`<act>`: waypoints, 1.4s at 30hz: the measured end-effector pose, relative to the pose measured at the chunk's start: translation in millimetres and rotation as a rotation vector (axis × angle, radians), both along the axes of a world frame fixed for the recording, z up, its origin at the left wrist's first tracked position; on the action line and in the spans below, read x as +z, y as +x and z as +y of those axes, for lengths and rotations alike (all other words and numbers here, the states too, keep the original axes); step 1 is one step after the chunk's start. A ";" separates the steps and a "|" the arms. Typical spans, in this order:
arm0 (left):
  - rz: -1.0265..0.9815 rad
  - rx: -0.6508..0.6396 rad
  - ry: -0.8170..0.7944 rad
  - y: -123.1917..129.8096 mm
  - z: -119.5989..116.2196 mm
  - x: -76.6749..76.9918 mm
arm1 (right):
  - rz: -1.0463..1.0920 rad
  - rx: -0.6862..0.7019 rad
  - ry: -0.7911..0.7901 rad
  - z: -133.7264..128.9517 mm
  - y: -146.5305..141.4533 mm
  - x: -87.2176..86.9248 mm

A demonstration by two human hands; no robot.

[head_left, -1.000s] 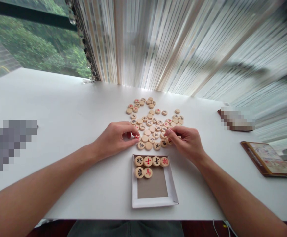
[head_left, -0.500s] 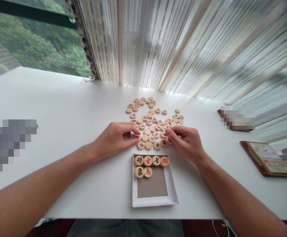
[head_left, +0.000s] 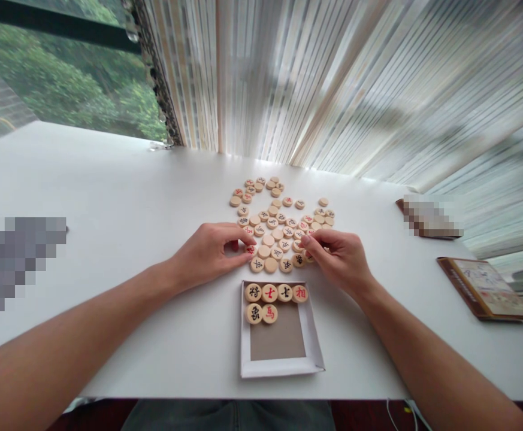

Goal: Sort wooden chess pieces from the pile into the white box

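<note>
Round wooden Chinese chess pieces (head_left: 285, 245) with red or black characters, some showing blank faces, lie loosely spread on the white table. On the left edge of this spread, the thumb and index finger of my left hand (head_left: 211, 246) close on a red-marked Chinese chess piece (head_left: 251, 249). My right hand (head_left: 339, 254) is closed at the right edge, its thumb and fingertips together among the pieces; what it holds, if anything, is hidden. Below both hands is a shallow white box (head_left: 316, 341). Inside it, several pieces form a top row, with a black piece (head_left: 254, 313) and a red piece (head_left: 269, 313) beneath.
The white table (head_left: 121, 197) carries a brown-edged booklet or box (head_left: 486, 287) on the right, with a blurred-out item (head_left: 432, 216) behind it. Another blurred-out object (head_left: 18, 263) lies at the left. A striped curtain (head_left: 261, 78) hangs along the far edge.
</note>
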State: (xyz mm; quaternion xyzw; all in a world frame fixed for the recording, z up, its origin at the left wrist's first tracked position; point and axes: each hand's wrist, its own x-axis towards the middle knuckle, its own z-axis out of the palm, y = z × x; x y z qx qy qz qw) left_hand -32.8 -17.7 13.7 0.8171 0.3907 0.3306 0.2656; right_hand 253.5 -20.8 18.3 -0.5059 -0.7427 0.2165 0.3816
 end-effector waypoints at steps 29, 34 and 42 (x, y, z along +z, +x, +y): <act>-0.028 0.018 -0.030 1.1 -0.6 -1.3 | -0.007 0.025 0.010 -0.4 -0.2 -1.3; -0.027 0.024 -0.039 1.7 -0.5 -2.4 | -0.024 0.032 0.013 -1.4 0.1 -1.1; 0.004 0.031 -0.004 1.7 -3.3 3.3 | -0.038 0.046 0.021 -1.2 -0.4 -0.9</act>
